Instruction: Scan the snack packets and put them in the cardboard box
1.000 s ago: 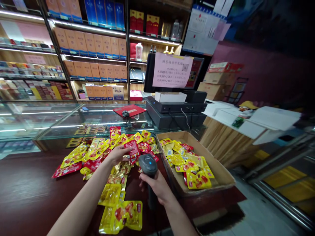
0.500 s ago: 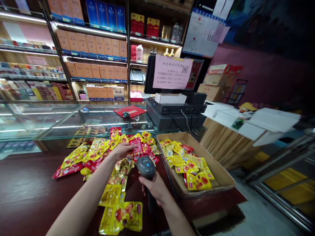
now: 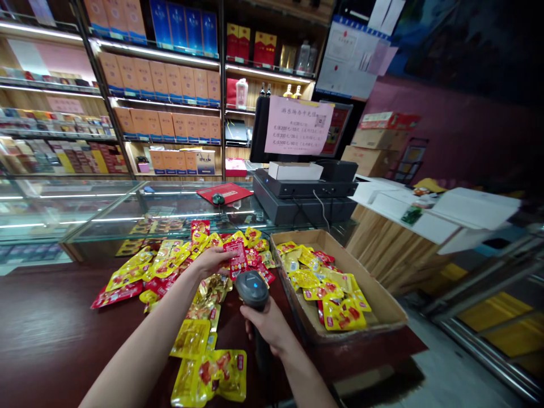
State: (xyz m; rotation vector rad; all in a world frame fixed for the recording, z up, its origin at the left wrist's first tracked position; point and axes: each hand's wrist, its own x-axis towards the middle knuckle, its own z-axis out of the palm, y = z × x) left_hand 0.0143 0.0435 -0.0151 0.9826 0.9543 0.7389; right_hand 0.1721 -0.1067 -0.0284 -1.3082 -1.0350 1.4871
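My left hand (image 3: 213,260) is closed on a red snack packet (image 3: 236,258), held up over the pile with its printed face showing. Wrapped around the handle of a dark barcode scanner (image 3: 252,289) is my right hand (image 3: 268,326). A small blue light glows on the scanner's top, and its head is just below the red packet. Around my left hand lies a heap of yellow and red snack packets (image 3: 168,258). Closer to me, more yellow packets (image 3: 221,374) rest on the dark red table (image 3: 51,323).
To the right stands a shallow cardboard box (image 3: 382,297) with several snack packets in it. Behind are a glass counter (image 3: 123,209), a red mouse pad (image 3: 238,192) with a mouse, and a monitor (image 3: 260,133) above a black cash drawer (image 3: 293,207). Shelves of boxed goods line the back.
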